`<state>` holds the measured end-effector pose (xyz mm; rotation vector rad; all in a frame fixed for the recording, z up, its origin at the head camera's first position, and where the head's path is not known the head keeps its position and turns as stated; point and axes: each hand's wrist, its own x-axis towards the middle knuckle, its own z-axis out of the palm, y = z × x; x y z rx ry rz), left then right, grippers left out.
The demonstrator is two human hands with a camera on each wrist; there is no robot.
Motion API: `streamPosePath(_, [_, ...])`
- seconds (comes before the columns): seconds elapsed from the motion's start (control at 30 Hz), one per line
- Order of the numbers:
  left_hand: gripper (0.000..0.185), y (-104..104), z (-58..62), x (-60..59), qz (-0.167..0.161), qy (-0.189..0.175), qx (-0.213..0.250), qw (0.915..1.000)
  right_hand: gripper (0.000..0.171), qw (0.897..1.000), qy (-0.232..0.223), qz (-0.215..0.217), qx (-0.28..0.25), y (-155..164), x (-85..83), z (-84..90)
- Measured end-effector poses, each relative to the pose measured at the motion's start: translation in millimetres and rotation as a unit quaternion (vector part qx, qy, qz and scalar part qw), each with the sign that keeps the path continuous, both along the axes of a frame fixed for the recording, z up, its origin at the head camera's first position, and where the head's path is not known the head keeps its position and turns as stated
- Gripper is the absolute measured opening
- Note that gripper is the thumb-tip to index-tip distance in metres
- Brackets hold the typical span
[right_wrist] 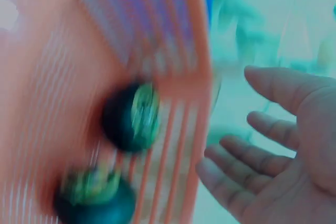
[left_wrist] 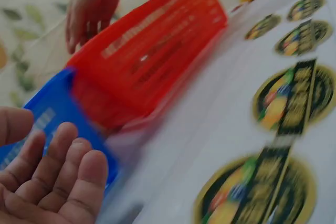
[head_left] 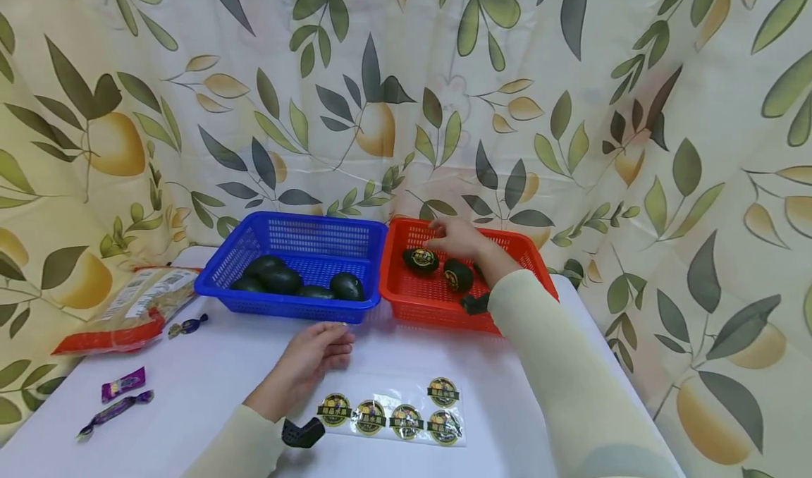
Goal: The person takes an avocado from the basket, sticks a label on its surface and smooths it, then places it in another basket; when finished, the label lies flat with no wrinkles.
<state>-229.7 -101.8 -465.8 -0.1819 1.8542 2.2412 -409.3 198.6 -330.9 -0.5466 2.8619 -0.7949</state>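
My right hand (head_left: 462, 240) hovers over the far side of the red basket (head_left: 438, 312), palm empty. Its fingers (right_wrist: 252, 177) spread loosely near the rim in the right wrist view. Inside lie dark avocados with round black-and-gold stickers, one on the left (head_left: 421, 259) and another (head_left: 458, 275) nearer the middle, partly covered by my arm. Just in front of the blue basket (head_left: 292, 309), my left hand (head_left: 311, 362) is held with relaxed fingers and nothing in it. Several avocados (head_left: 279, 278) rest in that basket. Below the left hand lies a clear sheet of round fruit stickers (head_left: 406, 421).
At the left stands a red-and-clear bag (head_left: 136, 309). Wrapped candies lie on the white table: a dark one (head_left: 187, 326), a purple one (head_left: 123, 384) and a long twisted one (head_left: 115, 413). A leaf-and-fruit patterned curtain (head_left: 406, 111) hangs behind the baskets.
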Motion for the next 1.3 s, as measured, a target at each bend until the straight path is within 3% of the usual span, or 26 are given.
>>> streamPosePath(0.23, [0.043, -91.8, 15.0, 1.1, 0.096, -0.057, 0.091, 0.9895, 0.051, 0.991, -0.036, 0.084, -0.093, -77.4, 7.6, 0.6])
streamPosePath(0.43, [0.037, -136.2, 32.3, -7.4, 0.150, -0.084, 0.179, 0.9687, 0.054, 0.979, -0.108, 0.125, -0.121, -126.1, 6.3, -6.1])
streamPosePath(0.7, [0.027, -142.6, 29.5, -14.8, 0.173, -0.069, 0.142, 0.9722, 0.049, 0.971, -0.154, 0.140, -0.114, -161.9, -18.2, -22.4])
streamPosePath(1.03, [0.021, -145.6, 32.1, -15.3, 0.172, -0.052, 0.135, 0.9744, 0.049, 0.965, -0.209, 0.147, -0.050, -165.9, -40.5, -33.3])
streamPosePath(1.13, [0.021, -146.8, 31.6, -15.0, 0.173, -0.052, 0.128, 0.9752, 0.055, 0.965, -0.219, 0.147, -0.005, -168.6, -42.2, -32.4])
streamPosePath(1.3, [0.018, -147.3, 30.4, -14.8, 0.184, -0.052, 0.117, 0.9745, 0.060, 0.943, -0.290, 0.148, 0.068, -178.5, -38.6, -30.5])
